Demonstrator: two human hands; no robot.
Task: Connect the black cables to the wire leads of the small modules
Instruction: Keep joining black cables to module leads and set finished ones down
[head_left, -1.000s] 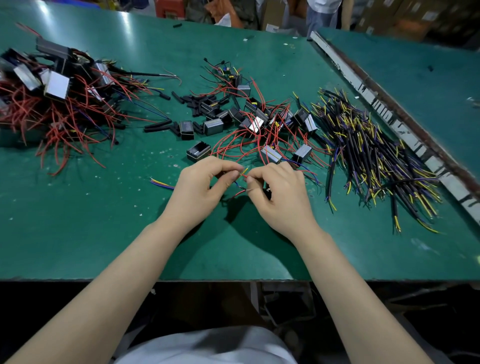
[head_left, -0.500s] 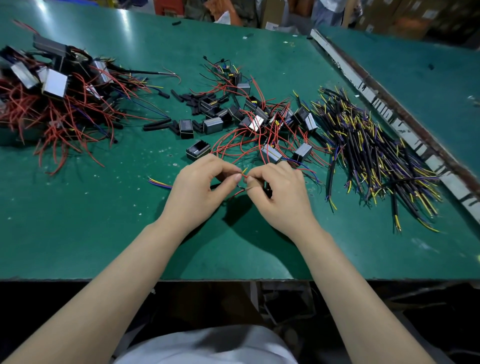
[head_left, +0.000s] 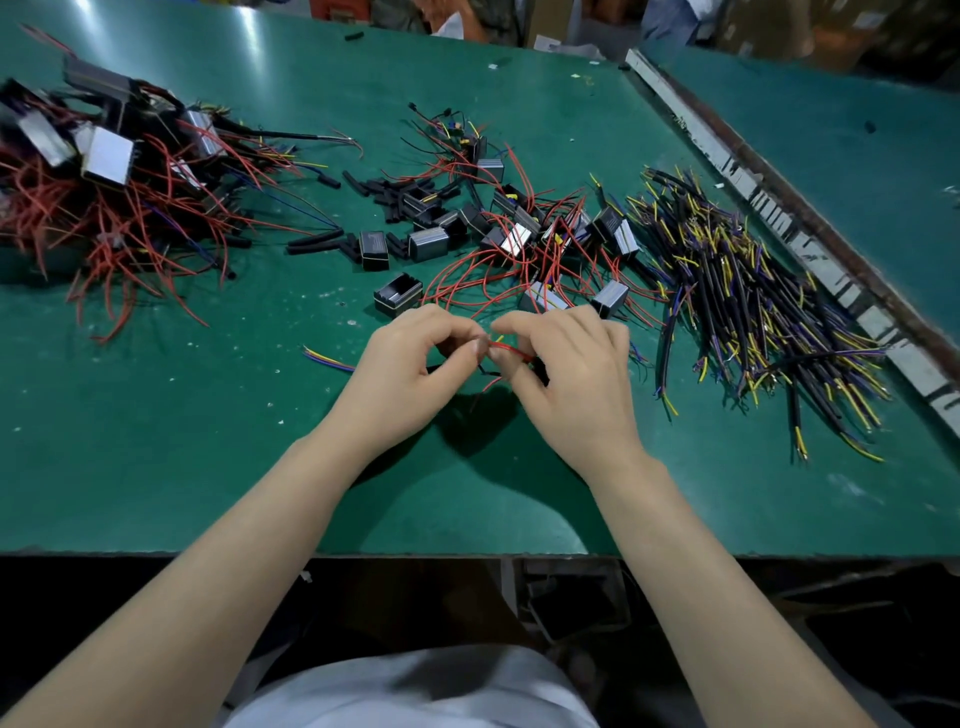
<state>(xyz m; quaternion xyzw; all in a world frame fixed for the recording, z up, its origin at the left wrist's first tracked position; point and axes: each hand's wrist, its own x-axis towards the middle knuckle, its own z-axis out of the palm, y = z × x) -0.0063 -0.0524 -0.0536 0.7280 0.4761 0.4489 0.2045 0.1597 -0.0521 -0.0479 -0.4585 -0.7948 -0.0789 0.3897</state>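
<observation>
Red wire lead (head_left: 511, 349) at table (head_left: 156, 441) centre, pinched betw. both hands. L hand (head_left: 410, 371) and R hand (head_left: 566, 379) fingers curled round it. Black cables (head_left: 753, 306) heaped at 2 o'clock; small modules (head_left: 514, 234) at 12. No legible writing.

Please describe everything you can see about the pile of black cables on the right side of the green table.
The pile of black cables lies loose on the green table, to the right of the small modules with red wires and near the table's right edge strip. The cables are short, black-sheathed pieces, crossing each other at many angles. Thin yellow and purple wires stick out of their ends. Neither hand touches the pile; the right hand is beside it.
</observation>
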